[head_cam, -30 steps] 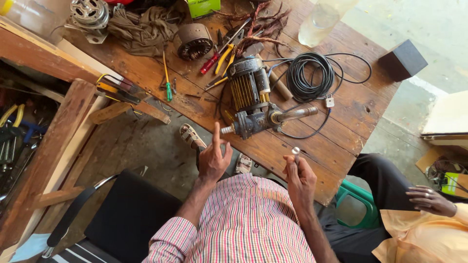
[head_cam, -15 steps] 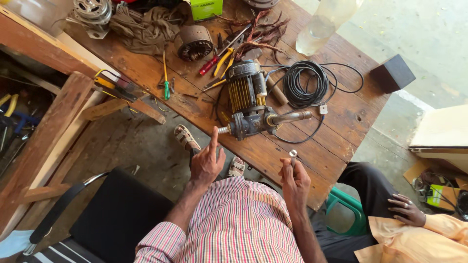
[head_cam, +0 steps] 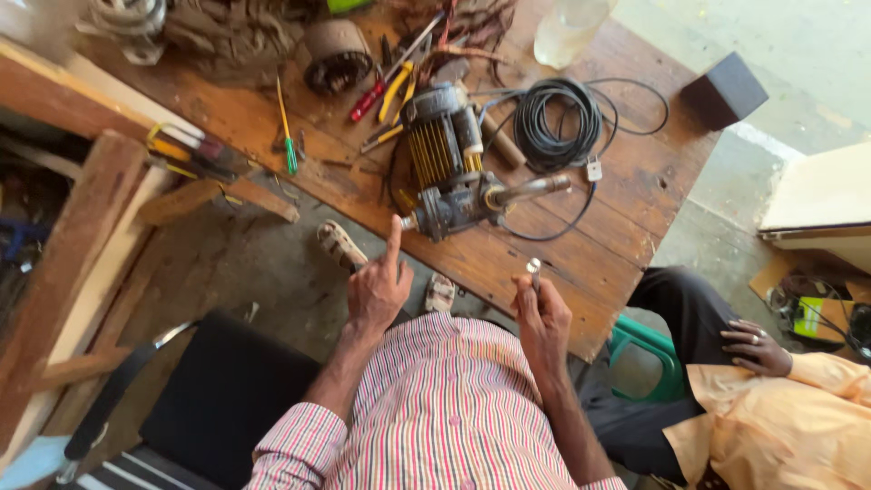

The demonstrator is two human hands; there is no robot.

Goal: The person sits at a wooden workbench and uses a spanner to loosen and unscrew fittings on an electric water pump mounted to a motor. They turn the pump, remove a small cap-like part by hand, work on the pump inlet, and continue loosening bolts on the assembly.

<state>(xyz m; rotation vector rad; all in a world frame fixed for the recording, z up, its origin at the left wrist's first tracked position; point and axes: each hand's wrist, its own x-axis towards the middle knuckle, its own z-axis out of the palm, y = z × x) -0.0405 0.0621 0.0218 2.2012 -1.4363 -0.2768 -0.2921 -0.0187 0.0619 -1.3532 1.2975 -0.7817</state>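
Observation:
My left hand [head_cam: 379, 289] is raised at the table's near edge with its index finger pointing up, the other fingers curled, and nothing in it. The fingertip is just short of the end of a grey electric motor [head_cam: 445, 168] with yellowish windings, which lies on the wooden table [head_cam: 635, 191]. My right hand [head_cam: 543, 318] pinches a small metal part [head_cam: 534, 267] upright, a little to the right of the motor's shaft [head_cam: 531, 189].
A black cable coil [head_cam: 555, 122], a green screwdriver [head_cam: 287, 141], yellow pliers [head_cam: 396, 91], a round stator [head_cam: 337, 56], a plastic bottle [head_cam: 564, 29] and a black box [head_cam: 724, 91] lie on the table. A seated person's hand [head_cam: 753, 347] rests at right, by a green stool [head_cam: 646, 363].
My left hand's spread fingers have curled, leaving the index finger pointing at the motor. My right hand stays raised with the small part. The view has shifted slightly.

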